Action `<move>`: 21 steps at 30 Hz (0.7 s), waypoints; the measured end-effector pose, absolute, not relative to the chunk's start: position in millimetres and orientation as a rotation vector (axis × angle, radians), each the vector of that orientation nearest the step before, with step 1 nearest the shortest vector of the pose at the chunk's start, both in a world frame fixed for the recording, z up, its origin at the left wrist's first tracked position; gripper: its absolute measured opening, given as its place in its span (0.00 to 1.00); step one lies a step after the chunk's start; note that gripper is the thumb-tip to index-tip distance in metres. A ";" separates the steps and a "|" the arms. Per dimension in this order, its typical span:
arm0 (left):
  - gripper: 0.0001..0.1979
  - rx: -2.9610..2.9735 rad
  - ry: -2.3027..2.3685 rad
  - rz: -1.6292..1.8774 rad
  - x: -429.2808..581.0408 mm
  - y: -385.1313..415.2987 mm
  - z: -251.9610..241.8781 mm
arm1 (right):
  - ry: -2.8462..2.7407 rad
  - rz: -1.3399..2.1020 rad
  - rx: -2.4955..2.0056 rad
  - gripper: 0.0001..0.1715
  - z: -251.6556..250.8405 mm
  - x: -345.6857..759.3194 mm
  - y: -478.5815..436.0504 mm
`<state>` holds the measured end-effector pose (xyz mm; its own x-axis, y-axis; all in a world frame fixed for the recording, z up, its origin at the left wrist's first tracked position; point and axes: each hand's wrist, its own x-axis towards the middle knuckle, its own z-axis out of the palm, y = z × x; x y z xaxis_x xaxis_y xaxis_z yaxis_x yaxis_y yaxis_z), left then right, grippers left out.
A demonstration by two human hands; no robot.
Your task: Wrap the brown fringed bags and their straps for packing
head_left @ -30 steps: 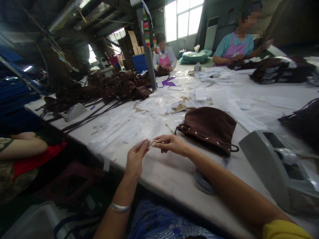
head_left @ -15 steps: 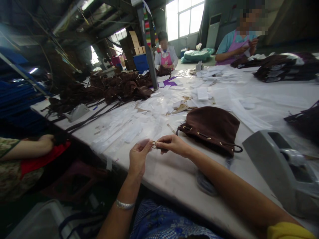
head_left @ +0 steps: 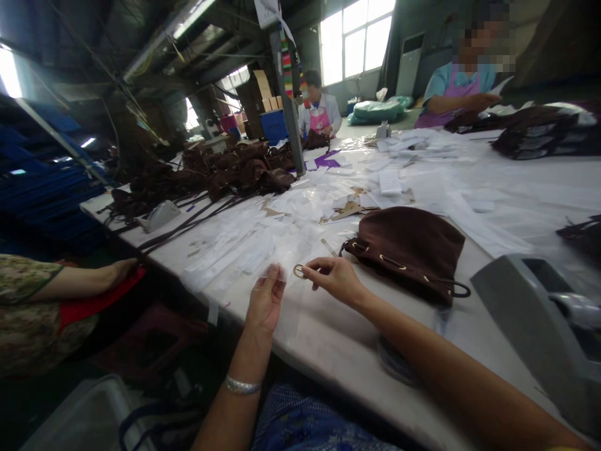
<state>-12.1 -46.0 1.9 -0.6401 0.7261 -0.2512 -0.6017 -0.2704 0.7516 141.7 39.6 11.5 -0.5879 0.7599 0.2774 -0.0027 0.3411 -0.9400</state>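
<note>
At six o'clock below centre, the right hand (head_left: 334,279) is drawing off the left hand (head_left: 265,305), so it alone is now pinching a shiny, round gold-coloured ring (head_left: 295,272); the left fingertips are closing on seemingly clear film (head_left: 283,274). At two o'clock, a smooth brown bag (head_left: 416,241) is lying slumped; beyond, at ten, a crumpled bag heap (head_left: 220,166) is sprawling.

Gold-toned ring (head_left: 297,270) in right fingers (head_left: 313,274), brown bag (head_left: 413,244) on white table (head_left: 328,335)
</note>
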 end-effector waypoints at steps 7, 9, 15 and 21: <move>0.04 0.110 1.052 1.991 -7.7 -42.2 -2.3 | -1.879 1.303 -0.617 0.14 8.2 140.2 36.9; 0.04 0.107 1.046 1.991 -6.9 -40.8 -1.4 | -1.890 1.309 -0.591 0.14 7.1 140.2 37.3; 0.06 0.138 1.020 1.937 -5.4 -41.3 2.3 | -1.902 1.289 -0.546 0.15 6.2 141.3 38.7; 0.07 0.156 1.032 1.942 -2.5 -42.9 6.6 | -1.856 1.228 -0.590 0.15 11.5 141.5 36.1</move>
<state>-2.5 -42.9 6.6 -0.5844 0.7623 -0.2781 -0.6571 -0.2435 0.7134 141.5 36.1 11.5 -0.5586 0.7414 0.3720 -0.0528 0.4158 -0.9079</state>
